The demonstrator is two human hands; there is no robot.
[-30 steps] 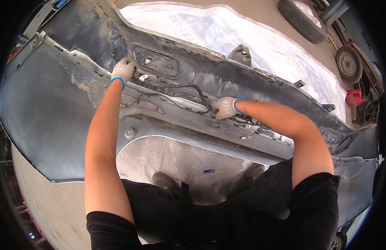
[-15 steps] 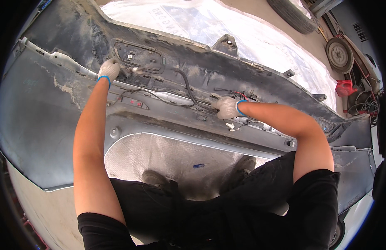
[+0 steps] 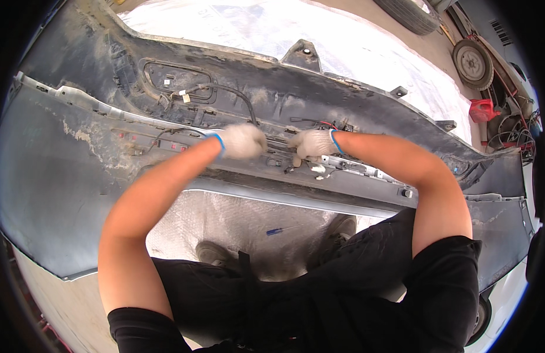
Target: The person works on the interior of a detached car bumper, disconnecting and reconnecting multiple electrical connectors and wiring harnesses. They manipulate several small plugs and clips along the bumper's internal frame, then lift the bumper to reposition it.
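A large dark grey car bumper [image 3: 43, 159] lies inner side up before me, dusty and scuffed. Along it runs a black wiring harness [image 3: 242, 96], with white connectors [image 3: 319, 170] hanging loose beside my right hand. Gloved in white, my right hand [image 3: 312, 145] is closed on the harness near the bumper's middle; the exact grip is partly hidden. My left hand [image 3: 244, 141], in the same kind of glove, is just left of it over the harness, its fingers smeared by motion. Farther left, a connector with a pale tag [image 3: 186, 97] ends the cable.
A blue-handled screwdriver [image 3: 274, 231] lies on bubble wrap [image 3: 225, 215] between my shoes. White sheeting [image 3: 272, 29] spreads beyond the bumper. At the far right are a tyre [image 3: 407, 15], a wheel [image 3: 472, 63] and a red container [image 3: 483, 110].
My left hand has moved right, from the oval recess to beside my right hand. The cable's left end now lies over the recess. My right hand has shifted slightly left in view.
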